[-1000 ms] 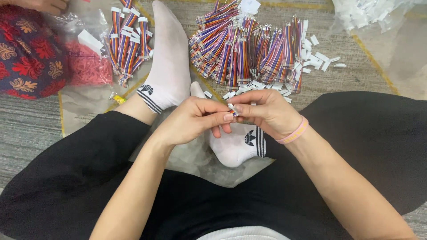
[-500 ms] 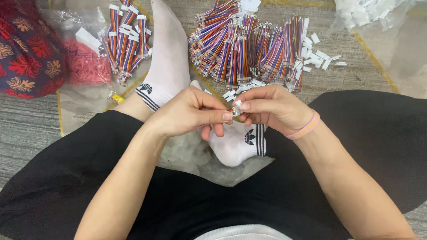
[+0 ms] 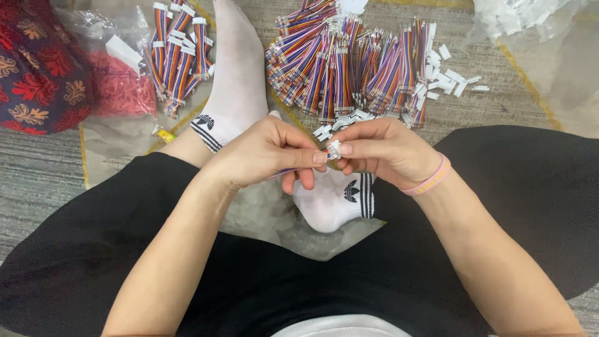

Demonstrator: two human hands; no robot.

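Note:
My left hand (image 3: 265, 153) and my right hand (image 3: 382, 150) meet above my crossed feet in white socks. Between the fingertips of both hands is a small white plastic connector (image 3: 332, 150). A short multicoloured ribbon cable (image 3: 284, 173) runs from it under my left palm, mostly hidden. A pink band sits on my right wrist (image 3: 430, 181). Beyond my hands, on the floor, lies a large pile of the same striped cables (image 3: 349, 65).
A smaller bunch of striped cables (image 3: 178, 53) lies on clear plastic at the left, beside a red mesh bundle (image 3: 121, 90) and a patterned red cloth (image 3: 34, 68). Loose white connectors (image 3: 446, 78) lie right of the big pile. A clear bag of white parts (image 3: 518, 15) is top right.
Both hands stay together at the connector, with small finger shifts. The view has moved slightly, so the piles sit a little lower in the frame.

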